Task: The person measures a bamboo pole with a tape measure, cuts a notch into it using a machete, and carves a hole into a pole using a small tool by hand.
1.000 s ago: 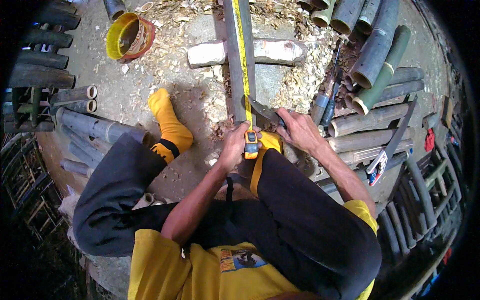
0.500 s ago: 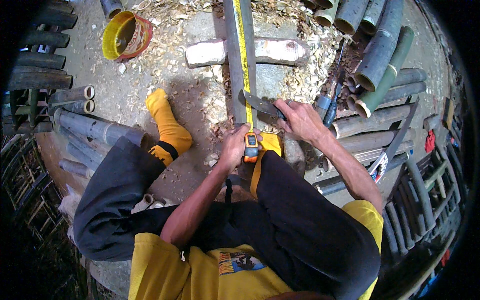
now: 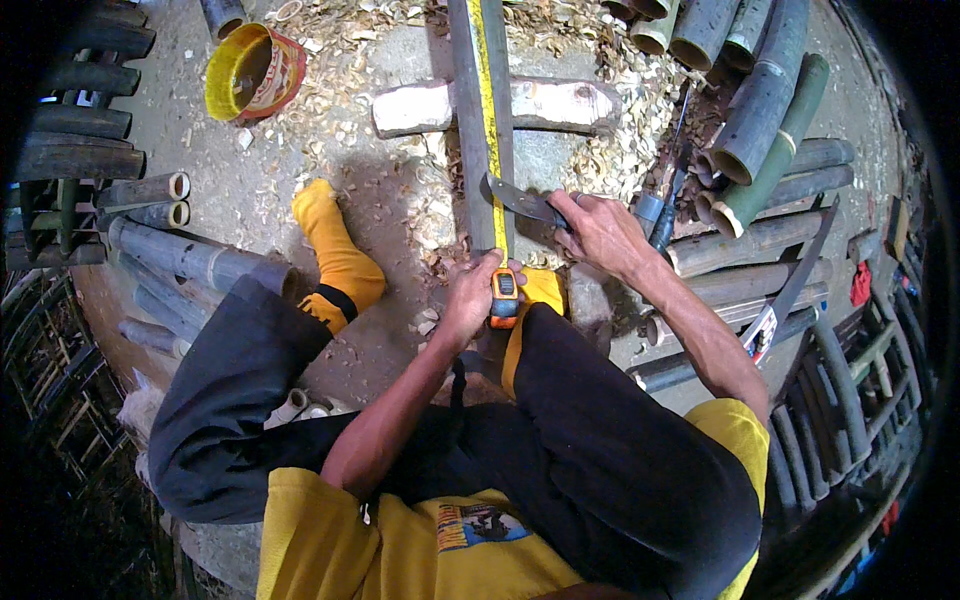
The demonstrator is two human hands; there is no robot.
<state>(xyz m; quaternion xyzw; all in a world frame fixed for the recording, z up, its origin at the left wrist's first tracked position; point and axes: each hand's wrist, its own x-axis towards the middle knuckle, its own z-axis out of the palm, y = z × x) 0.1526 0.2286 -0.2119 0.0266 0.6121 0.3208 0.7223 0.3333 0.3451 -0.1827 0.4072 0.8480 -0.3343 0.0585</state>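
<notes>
My left hand (image 3: pixel 469 298) is closed around an orange and black tape measure (image 3: pixel 504 298) at the near end of a dark bamboo length (image 3: pixel 466 150). The yellow tape blade (image 3: pixel 487 95) runs out along the bamboo, away from me. In my right hand (image 3: pixel 604 236) is a dark knife (image 3: pixel 527 204) with a curved tip. Its blade lies across the tape and the bamboo, a short way beyond the tape measure's case; whether the edge touches the bamboo I cannot tell. A pale-topped log (image 3: pixel 565 103) lies crosswise under the bamboo.
At the upper left stands a yellow and red bucket (image 3: pixel 222 84). Bamboo tubes (image 3: pixel 745 140) are piled to the right, near a long saw (image 3: pixel 790 280) and a dark-handled tool (image 3: pixel 662 225). More bamboo (image 3: pixel 200 250) lies left of my yellow-socked foot (image 3: pixel 335 245). Wood shavings (image 3: pixel 350 45) cover the ground ahead.
My right hand and the knife have shifted slightly, and the blade sits at a slightly different angle across the tape. My left hand keeps its grip on the tape measure.
</notes>
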